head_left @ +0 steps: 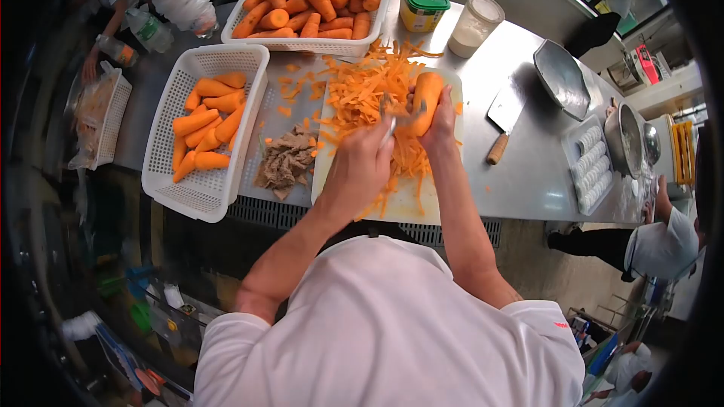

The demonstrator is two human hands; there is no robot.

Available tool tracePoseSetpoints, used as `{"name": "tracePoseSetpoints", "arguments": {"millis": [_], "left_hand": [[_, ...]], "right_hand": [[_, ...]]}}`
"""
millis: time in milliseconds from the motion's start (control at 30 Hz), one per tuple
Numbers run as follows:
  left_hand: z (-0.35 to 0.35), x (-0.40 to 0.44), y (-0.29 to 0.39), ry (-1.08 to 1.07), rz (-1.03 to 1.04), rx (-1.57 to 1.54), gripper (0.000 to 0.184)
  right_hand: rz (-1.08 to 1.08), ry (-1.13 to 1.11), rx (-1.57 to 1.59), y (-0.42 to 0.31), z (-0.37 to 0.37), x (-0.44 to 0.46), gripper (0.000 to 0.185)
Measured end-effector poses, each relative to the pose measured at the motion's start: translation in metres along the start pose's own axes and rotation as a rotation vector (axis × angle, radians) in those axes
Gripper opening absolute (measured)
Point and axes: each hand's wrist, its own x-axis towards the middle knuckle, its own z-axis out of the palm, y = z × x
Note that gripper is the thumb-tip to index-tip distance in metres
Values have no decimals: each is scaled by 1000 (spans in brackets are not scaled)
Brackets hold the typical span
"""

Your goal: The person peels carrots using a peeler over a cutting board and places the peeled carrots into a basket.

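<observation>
Over a white cutting board (450, 209), my right hand and my left hand work close together. The hand on the left side of the view, my left hand (363, 166), is closed on a peeler (389, 117), whose head is blurred beside the carrot. On the right, my right hand (440, 122) is wrapped round the lower part of a large orange carrot (428, 98), held upright. A heap of carrot peelings (362, 90) covers much of the board around and under both hands.
Peeled carrots lie in a white basket (254, 98); another basket (302, 44) holds unpeeled ones. A brown cloth (285, 160), a cleaver (504, 111), a green-lidded tub (424, 7), a jar (475, 26) and a tray of white rolls (590, 166) surround the board. Other people stand at both sides.
</observation>
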Motion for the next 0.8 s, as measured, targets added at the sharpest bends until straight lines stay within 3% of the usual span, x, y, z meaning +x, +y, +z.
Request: {"name": "tracePoseSetpoints", "arguments": {"millis": [33, 167, 233, 300, 367, 467, 533, 600, 633, 700, 733, 800], "left_hand": [[-1, 18, 1, 91, 22, 18, 31], [27, 27, -13, 93, 14, 60, 31], [28, -21, 0, 1, -75, 54, 32], [17, -54, -13, -234, -95, -22, 33], [10, -63, -23, -215, -88, -61, 33], [-19, -48, -30, -146, 16, -17, 32], [-46, -32, -31, -105, 107, 60, 30], [-68, -19, -35, -122, -253, -119, 23], [-75, -14, -42, -123, -249, -119, 23], [-84, -1, -59, 161, -62, -578, 15], [-80, 11, -71, 156, -59, -579, 15], [-70, 36, -96, 436, 21, -1034, 14]], "right_hand": [[3, -8, -4, 3, 9, -4, 57], [19, 3, 9, 7, 19, -7, 60], [4, 44, 28, -1, 3, 4, 62], [50, -51, 274, -11, -22, 16, 67], [-11, -34, 216, -18, -27, 13, 71], [60, -111, 280, -32, -2, -16, 57], [170, 16, 199, -38, 21, -42, 44], [175, -65, 116, -32, 16, -59, 42], [178, -138, 33, -30, 12, -68, 44], [183, -223, -58, -23, 2, -82, 41], [194, -309, -149, -20, -1, -89, 38], [259, -281, -239, -13, 3, -101, 37]]}}
